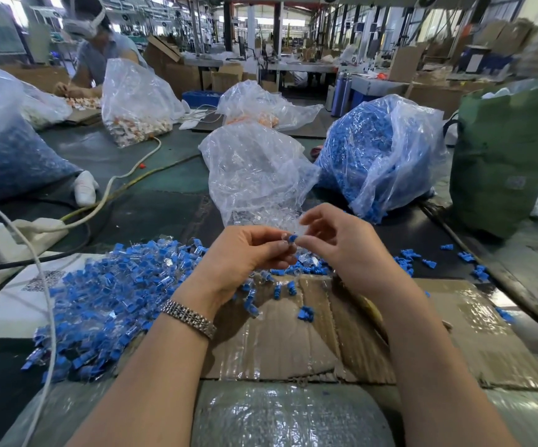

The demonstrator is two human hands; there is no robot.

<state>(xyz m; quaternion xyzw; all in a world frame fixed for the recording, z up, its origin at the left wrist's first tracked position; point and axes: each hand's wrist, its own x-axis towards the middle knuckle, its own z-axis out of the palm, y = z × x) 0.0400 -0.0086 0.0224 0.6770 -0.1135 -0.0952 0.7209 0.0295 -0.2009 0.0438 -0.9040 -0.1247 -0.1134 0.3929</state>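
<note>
Cap (292,237) sits dead between left hand (245,253) and right hand (338,250), both sets of fingers pinching it from opposite sides.

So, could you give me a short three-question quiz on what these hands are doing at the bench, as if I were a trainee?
1. True or false: the left hand and the right hand pinch one small blue plastic piece between their fingertips.
2. Where does the large loose heap of blue and clear plastic pieces lie? A) to the left of both hands; B) to the right of both hands; C) lifted in both palms.
3. What material is the flat brown sheet beneath the hands?
Key: 1 true; 2 A; 3 cardboard.
</note>
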